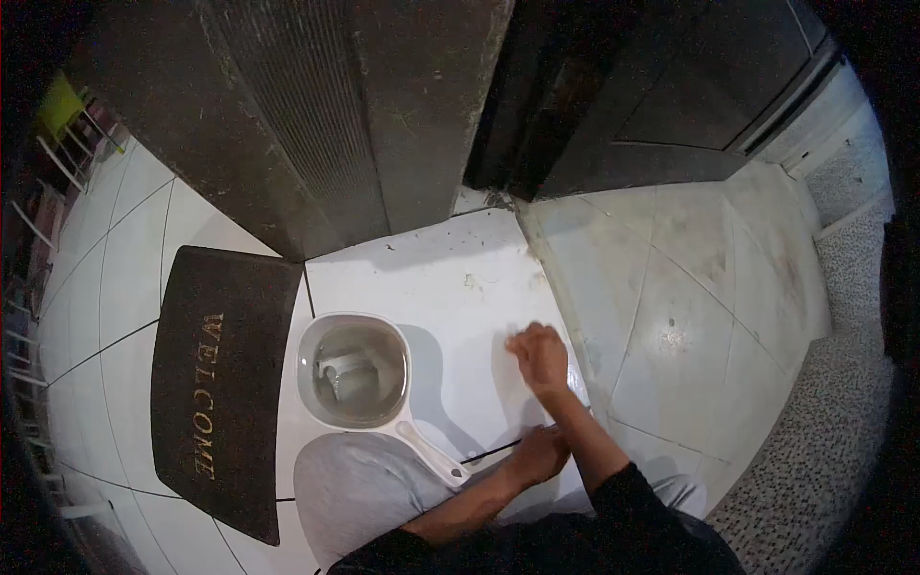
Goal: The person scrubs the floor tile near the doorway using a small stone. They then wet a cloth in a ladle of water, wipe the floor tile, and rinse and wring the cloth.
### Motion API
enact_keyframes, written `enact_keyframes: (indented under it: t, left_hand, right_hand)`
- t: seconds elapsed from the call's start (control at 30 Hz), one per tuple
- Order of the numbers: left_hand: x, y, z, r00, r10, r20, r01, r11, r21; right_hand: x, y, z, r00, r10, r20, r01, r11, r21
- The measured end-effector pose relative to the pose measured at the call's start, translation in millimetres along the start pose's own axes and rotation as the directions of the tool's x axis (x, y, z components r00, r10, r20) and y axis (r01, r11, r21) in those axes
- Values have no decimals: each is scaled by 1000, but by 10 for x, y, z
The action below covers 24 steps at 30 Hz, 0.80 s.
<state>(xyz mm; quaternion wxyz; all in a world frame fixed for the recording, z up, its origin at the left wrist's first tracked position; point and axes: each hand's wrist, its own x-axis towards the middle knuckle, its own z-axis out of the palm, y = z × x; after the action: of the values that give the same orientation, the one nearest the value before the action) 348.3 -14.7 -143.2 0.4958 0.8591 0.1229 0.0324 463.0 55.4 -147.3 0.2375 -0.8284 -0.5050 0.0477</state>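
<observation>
A white dipper with a long handle stands on the white tiles, beside my bent knee. Cloudy water is in it, and a pale object, whose kind I cannot make out, lies in the water. My right hand hovers over the tiles right of the dipper, its fingers curled closed; whatever they may hold is hidden. Below it, my left hand is curled beside my right forearm, near the end of the dipper's handle. The forearm partly covers its fingers.
A dark mat marked WELCOME lies left of the dipper. Ahead stand a grimy brown door panel and a dark door. Stained tiles extend right toward a speckled surface. A green chair is at far left.
</observation>
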Motion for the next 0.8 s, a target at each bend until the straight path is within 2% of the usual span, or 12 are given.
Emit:
enact_keyframes:
  t: [0.17,0.23,0.27,0.3,0.4,0.47,0.6,0.63,0.7,0.73,0.77,0.8]
  left_hand:
    - [-3,67,-64,996,37,-78,-44,996,-81]
    - [-4,52,-113,974,-43,223,18,994,110]
    - [-19,-15,-45,974,-47,220,22,993,118]
    - [-38,-143,114,989,139,-60,-129,982,136]
    - [-18,-265,316,883,314,-350,-274,948,160]
    - [-15,-210,245,925,262,-275,-259,965,47]
    - [-20,-162,214,927,257,-275,-251,966,55]
    - [-38,-145,246,929,258,-264,-252,966,56]
    - [-38,-712,979,997,71,24,-68,994,-90]
    - [-39,-674,976,997,68,23,-66,995,-80]
    - [-66,-615,960,970,133,-202,-148,987,-61]
    - [-35,-569,931,956,102,-276,-148,977,-153]
  right_hand:
    - [316,-177,67,982,-178,-57,177,984,-20]
    - [718,-233,267,978,-183,-102,177,982,-60]
    - [901,-292,324,972,-182,-147,181,983,-19]
    - [1064,-340,383,981,-150,-120,148,989,-32]
    - [1076,-380,463,984,-128,-125,129,992,3]
    - [731,-424,301,986,-157,-62,159,987,24]
    - [301,-436,269,977,-209,-45,211,977,41]
    - [389,-469,239,982,-187,27,188,982,-24]
    - [734,-419,422,982,-182,-44,179,982,-59]
    - [929,-450,436,977,-193,-91,189,981,-52]
    - [1158,-478,522,998,-23,-61,22,1000,-11]
    - [1263,-471,567,998,-30,-63,30,1000,-3]
